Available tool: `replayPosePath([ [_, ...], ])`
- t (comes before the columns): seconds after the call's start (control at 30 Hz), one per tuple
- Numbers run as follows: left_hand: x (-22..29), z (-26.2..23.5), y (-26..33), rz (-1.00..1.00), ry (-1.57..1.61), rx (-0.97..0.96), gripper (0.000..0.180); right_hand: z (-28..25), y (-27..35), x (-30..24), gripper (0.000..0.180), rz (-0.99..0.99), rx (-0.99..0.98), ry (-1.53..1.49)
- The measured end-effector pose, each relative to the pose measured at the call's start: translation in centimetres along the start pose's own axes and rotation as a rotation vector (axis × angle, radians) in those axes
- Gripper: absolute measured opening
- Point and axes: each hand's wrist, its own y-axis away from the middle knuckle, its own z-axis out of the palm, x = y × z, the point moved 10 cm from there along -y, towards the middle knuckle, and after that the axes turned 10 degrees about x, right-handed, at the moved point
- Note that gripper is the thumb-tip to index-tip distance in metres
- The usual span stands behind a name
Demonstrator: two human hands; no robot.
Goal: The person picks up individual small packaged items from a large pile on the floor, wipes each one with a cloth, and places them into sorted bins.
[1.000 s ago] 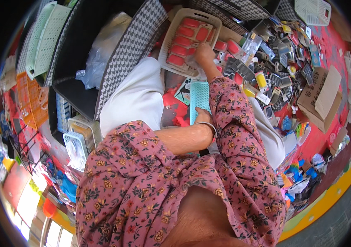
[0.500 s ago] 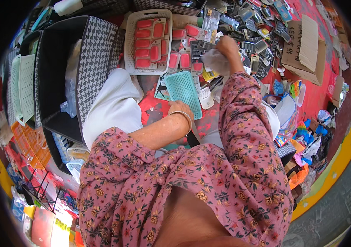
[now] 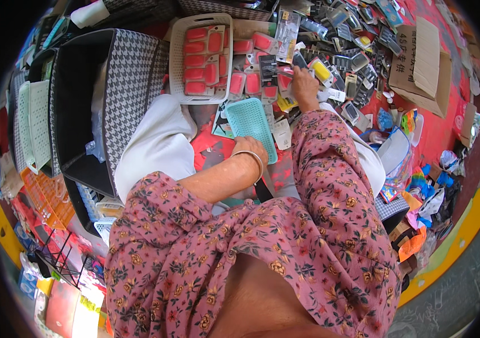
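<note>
My left hand [image 3: 249, 147] is closed on the near left rim of a small teal plastic basket [image 3: 244, 115]. The basket's bottom shows bare mesh. Farther off and to the right, my right hand [image 3: 305, 89] reaches into the spread of packaged goods, fingers curled down among the packs. What its fingertips hold is hidden. Right beside them lie a dark pack [image 3: 299, 58] and a yellow item in a pack [image 3: 321, 70]. Left of that hand are red items in card packs [image 3: 253, 83] and a narrow black pack [image 3: 267, 69].
A cream basket [image 3: 177, 67] of red packaged items stands beyond my left knee. Houndstooth storage boxes [image 3: 133, 73] with black insides line the left. An opened cardboard carton [image 3: 434, 93] sits at the far right, with many dark packs [image 3: 358, 62] heaped left of it.
My right hand has drawn slightly nearer and left. The translucent plastic that hung by it no longer shows, and the yellow item is now visible. My left hand stays at the teal basket.
</note>
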Motion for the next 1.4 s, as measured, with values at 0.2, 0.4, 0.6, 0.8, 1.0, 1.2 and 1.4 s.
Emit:
replayPosePath([
  [0.2, -0.4, 0.3, 0.1, -0.003, 0.043, -0.001, 0.025, 1.9, 5.1, -2.2, 0.010, -0.013, -0.024, 0.008],
  [0.4, -0.7, 0.0, 0.4, -0.025, -0.030, 0.050, 0.025, 2.8, 2.9, -0.6, 0.023, 0.200, -0.051, -0.097],
  [0.6, -0.8, 0.1, 0.4, -0.064, 0.043, 0.017, 0.027, 2.4, 2.4, -3.7, 0.032, 0.017, -0.141, -0.078],
  [0.8, -1.0, -0.4, 0.9, -0.009, 0.131, -0.070, 0.026, 3.5, 1.2, -3.1, 0.035, 0.023, -0.234, -0.013],
  [1.0, -4.6, -6.4, -0.8, 0.011, 0.238, 0.167, 0.023, -2.2, -5.5, 0.7, 0.049, 0.042, -0.105, -0.110],
  [1.2, -19.1, -12.0, 2.6, -0.363, 1.641, 1.158, 0.052, -16.0, -7.0, -8.3, 0.049, 0.075, -0.322, -0.645],
  [1.4, -13.7, -11.2, -0.5, 0.031, 2.421, 0.588, 0.041, -23.7, -3.0, -14.2, 0.053, -0.074, -0.101, -0.663],
])
